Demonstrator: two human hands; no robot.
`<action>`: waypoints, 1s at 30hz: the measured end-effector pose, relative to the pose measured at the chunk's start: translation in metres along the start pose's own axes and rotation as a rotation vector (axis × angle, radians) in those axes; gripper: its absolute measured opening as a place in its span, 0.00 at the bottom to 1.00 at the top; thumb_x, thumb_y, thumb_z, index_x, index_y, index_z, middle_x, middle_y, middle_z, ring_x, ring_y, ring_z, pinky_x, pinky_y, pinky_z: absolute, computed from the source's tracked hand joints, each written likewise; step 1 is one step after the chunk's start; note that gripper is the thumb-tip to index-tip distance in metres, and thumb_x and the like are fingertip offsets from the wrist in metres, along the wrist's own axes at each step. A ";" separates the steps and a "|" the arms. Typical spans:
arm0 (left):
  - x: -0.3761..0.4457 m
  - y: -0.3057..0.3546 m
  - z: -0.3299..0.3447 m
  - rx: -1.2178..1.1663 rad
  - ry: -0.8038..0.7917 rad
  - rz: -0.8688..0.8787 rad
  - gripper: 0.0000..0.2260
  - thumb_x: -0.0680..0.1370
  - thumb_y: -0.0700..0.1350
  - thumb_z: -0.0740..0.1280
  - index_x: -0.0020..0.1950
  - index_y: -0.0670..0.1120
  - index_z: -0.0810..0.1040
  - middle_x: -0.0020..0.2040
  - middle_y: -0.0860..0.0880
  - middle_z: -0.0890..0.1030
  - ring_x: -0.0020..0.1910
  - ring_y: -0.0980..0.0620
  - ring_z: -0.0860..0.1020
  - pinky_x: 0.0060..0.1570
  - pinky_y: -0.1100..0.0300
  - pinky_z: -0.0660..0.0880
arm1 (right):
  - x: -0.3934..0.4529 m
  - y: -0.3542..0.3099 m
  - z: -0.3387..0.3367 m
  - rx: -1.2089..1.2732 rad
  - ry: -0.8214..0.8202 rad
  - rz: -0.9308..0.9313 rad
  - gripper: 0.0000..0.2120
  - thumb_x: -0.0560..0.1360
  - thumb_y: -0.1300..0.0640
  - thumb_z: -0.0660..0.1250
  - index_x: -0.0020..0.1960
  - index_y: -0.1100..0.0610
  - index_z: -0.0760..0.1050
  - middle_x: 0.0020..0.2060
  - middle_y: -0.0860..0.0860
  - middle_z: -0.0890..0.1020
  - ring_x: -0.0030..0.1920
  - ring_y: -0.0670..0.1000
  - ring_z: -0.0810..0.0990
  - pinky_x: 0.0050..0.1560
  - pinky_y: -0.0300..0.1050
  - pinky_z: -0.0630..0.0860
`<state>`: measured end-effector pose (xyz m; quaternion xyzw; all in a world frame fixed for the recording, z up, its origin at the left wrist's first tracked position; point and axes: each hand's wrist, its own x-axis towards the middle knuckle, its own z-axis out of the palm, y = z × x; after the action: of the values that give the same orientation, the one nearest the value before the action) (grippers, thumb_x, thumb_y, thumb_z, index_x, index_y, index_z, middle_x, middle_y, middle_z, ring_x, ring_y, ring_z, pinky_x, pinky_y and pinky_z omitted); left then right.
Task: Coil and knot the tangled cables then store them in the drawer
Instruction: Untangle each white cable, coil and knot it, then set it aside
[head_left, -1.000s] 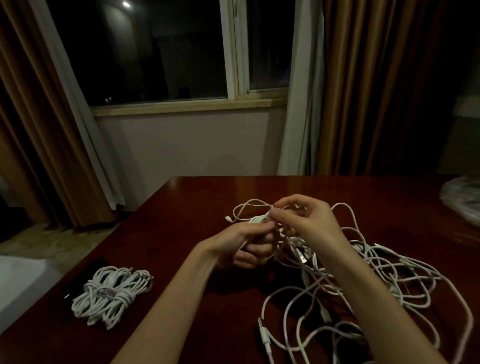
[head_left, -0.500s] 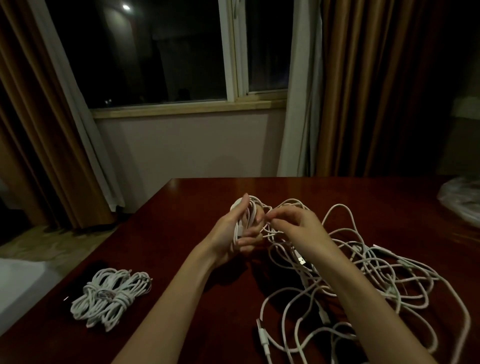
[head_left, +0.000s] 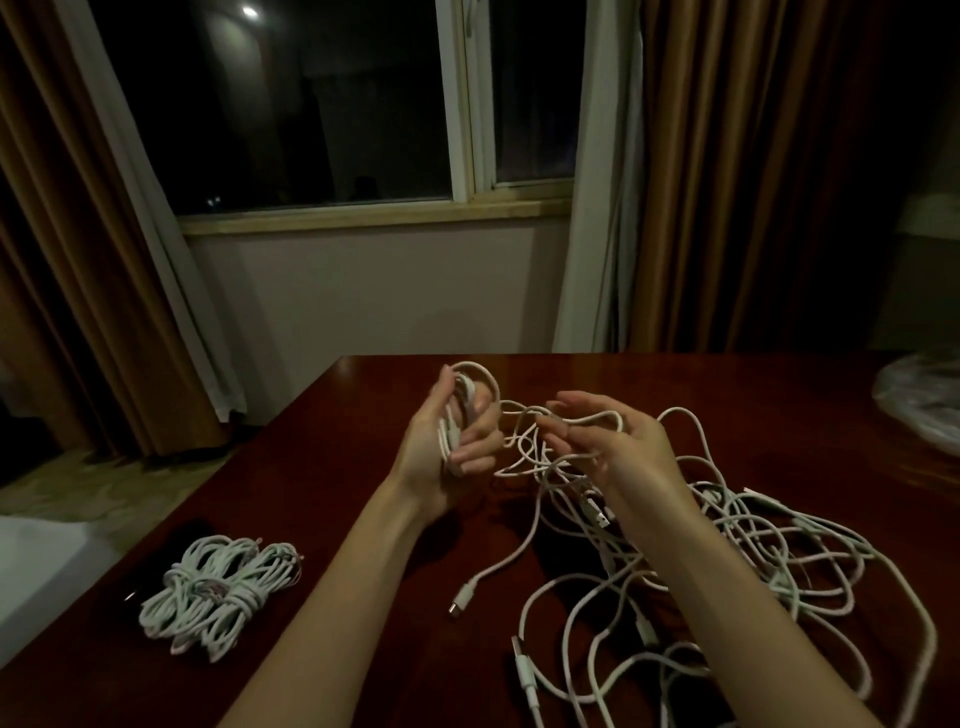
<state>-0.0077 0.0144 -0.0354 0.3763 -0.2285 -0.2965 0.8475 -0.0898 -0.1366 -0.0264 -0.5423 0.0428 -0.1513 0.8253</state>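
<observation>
Knotted bundles of white cable lying far left on dark table. Left hand raised, fingers curled round small coil. Right hand fingers loosely hooked through strand. Tangled cables sprawled right.

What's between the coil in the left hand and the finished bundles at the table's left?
Nothing visible: bare table lies between the left hand, holding the coil, and the bundles. But the coil's cable runs into the tangle under the right hand.
</observation>
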 end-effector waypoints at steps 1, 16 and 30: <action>0.001 0.002 -0.003 -0.015 0.074 0.050 0.25 0.83 0.58 0.49 0.35 0.44 0.70 0.24 0.52 0.63 0.17 0.60 0.61 0.15 0.70 0.60 | 0.001 -0.002 -0.001 -0.035 0.005 0.000 0.12 0.73 0.75 0.62 0.49 0.62 0.79 0.46 0.59 0.83 0.44 0.52 0.85 0.46 0.41 0.82; -0.003 -0.007 0.009 0.170 -0.073 -0.133 0.24 0.81 0.59 0.50 0.34 0.45 0.71 0.22 0.52 0.65 0.16 0.61 0.63 0.16 0.70 0.63 | -0.005 0.017 0.015 -0.555 -0.243 -0.184 0.15 0.83 0.54 0.54 0.68 0.50 0.70 0.56 0.40 0.77 0.55 0.32 0.75 0.47 0.25 0.73; -0.009 -0.012 0.027 0.702 0.148 -0.117 0.29 0.82 0.60 0.47 0.43 0.40 0.78 0.31 0.45 0.78 0.29 0.51 0.78 0.34 0.62 0.76 | 0.002 0.016 0.003 -0.571 0.106 -0.439 0.03 0.77 0.55 0.67 0.46 0.53 0.78 0.37 0.47 0.81 0.38 0.42 0.80 0.38 0.34 0.75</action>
<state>-0.0349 0.0004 -0.0292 0.6775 -0.2323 -0.2199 0.6624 -0.0842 -0.1284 -0.0399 -0.7385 0.0086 -0.3349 0.5851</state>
